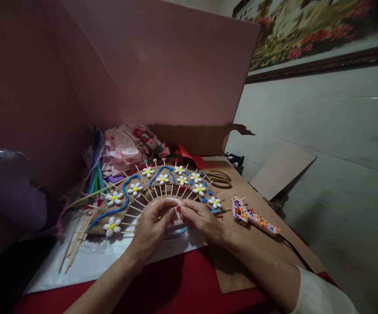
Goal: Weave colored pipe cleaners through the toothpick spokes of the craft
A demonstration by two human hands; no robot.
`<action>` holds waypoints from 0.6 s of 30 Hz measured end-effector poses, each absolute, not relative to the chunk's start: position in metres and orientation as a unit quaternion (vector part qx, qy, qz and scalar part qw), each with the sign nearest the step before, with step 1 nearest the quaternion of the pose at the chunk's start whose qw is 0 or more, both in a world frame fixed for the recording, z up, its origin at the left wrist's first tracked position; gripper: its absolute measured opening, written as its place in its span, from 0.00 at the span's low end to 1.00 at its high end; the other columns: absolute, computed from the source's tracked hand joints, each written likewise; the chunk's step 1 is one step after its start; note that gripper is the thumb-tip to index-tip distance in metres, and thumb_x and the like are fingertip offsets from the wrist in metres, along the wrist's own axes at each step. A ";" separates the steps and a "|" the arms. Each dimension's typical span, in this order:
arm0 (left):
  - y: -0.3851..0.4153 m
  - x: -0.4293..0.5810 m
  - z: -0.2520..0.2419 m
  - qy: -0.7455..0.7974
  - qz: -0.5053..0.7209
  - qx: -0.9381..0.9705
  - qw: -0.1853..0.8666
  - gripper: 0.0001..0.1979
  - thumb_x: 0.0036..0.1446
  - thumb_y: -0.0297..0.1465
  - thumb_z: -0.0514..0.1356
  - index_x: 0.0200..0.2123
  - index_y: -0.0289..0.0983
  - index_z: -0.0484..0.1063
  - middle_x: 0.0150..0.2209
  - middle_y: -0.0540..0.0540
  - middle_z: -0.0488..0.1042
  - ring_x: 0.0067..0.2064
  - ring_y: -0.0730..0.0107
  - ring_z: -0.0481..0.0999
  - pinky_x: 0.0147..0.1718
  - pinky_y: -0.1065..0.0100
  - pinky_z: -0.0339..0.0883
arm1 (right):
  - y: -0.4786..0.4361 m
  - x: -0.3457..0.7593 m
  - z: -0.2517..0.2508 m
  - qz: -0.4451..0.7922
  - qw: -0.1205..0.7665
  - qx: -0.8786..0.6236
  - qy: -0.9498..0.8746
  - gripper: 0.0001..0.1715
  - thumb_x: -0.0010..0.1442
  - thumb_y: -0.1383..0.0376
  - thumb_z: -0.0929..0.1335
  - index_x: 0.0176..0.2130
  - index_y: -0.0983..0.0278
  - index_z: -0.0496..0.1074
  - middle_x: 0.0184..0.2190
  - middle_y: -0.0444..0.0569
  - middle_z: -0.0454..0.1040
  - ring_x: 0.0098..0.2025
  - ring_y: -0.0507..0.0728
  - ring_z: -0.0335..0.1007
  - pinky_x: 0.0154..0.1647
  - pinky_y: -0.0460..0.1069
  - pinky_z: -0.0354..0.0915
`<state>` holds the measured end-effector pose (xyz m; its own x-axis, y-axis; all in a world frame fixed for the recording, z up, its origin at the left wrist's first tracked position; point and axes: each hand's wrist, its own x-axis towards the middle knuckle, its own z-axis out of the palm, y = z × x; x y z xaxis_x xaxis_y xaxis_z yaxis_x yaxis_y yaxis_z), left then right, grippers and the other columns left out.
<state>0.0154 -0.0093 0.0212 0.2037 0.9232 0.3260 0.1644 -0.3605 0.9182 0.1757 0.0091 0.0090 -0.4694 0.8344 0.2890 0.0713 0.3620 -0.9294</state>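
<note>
A small red piece (178, 209) is pinched between the meeting fingertips of the left hand (152, 224) and the right hand (202, 220). It sits just in front of a half-round woven jute fan (143, 186) with white flowers and blue cord. A multicoloured patterned glue gun (256, 218) lies to the right on brown cardboard (238, 270), with gold-handled scissors (220, 178) beyond.

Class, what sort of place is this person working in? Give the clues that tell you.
Probably a home craft corner: a woven arch dotted with flowers, scissors and a patterned glue gun beside it, and a framed picture hanging above.
</note>
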 end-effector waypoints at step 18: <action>-0.007 0.016 0.025 0.338 0.527 0.440 0.643 0.11 0.42 0.30 0.68 0.29 0.33 0.70 0.26 0.48 0.74 0.23 0.76 0.69 0.16 0.76 0.63 | 0.003 0.184 0.031 0.316 0.436 -0.413 -0.735 0.16 0.63 0.58 0.59 0.28 0.65 0.64 0.24 0.43 0.62 0.27 0.50 0.58 0.28 0.45 0.56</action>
<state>0.0160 -0.0066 0.0252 0.2153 0.9761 0.0293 -0.3801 0.0561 0.9233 0.1844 0.0030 0.0308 -0.2791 0.8821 0.3794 0.3319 0.4594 -0.8239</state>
